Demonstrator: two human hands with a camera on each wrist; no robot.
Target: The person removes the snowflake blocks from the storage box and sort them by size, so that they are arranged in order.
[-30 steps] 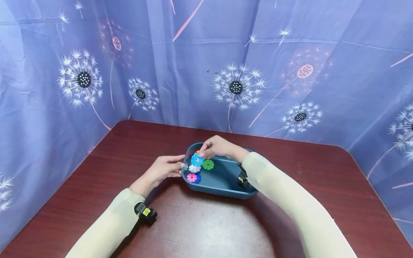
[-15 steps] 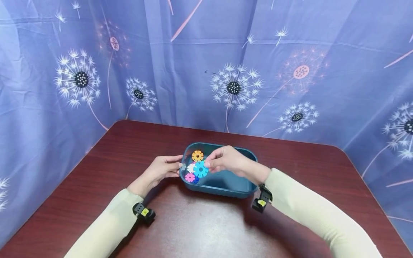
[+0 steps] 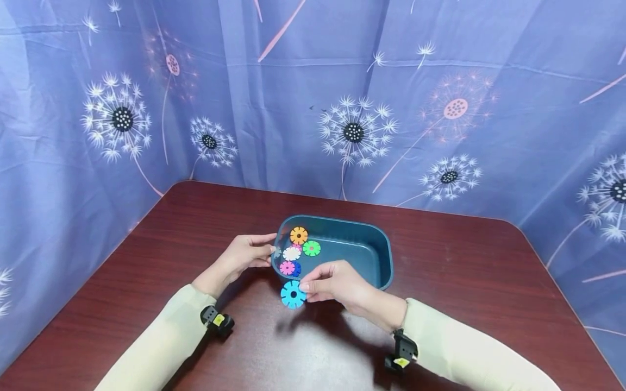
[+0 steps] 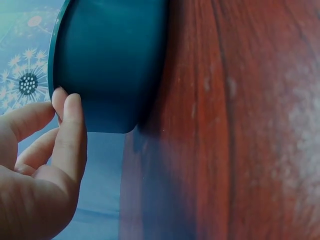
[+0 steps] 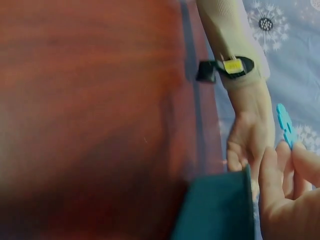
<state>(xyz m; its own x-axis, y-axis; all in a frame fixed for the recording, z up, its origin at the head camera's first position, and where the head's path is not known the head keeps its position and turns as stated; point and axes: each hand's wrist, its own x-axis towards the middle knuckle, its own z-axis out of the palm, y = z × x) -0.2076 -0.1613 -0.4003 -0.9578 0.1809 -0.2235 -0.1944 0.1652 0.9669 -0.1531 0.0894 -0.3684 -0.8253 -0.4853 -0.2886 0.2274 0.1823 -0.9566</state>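
Two yellow labels (image 3: 218, 320), writing unreadable. Right grip (image 3: 339, 283) pinches one light-blue disc (image 3: 286, 295); left grip (image 3: 239, 254) holds one tub (image 3: 349, 256) at nine o'clock; at least six other discs (image 3: 292, 253) inside.

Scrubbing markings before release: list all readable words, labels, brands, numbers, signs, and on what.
No text is readable.
Left yellow label on black left-wrist strap: too blurred to read.
Right yellow label on black right-wrist strap: too small to read.
Blue disc, tray, curtain: no lettering visible.
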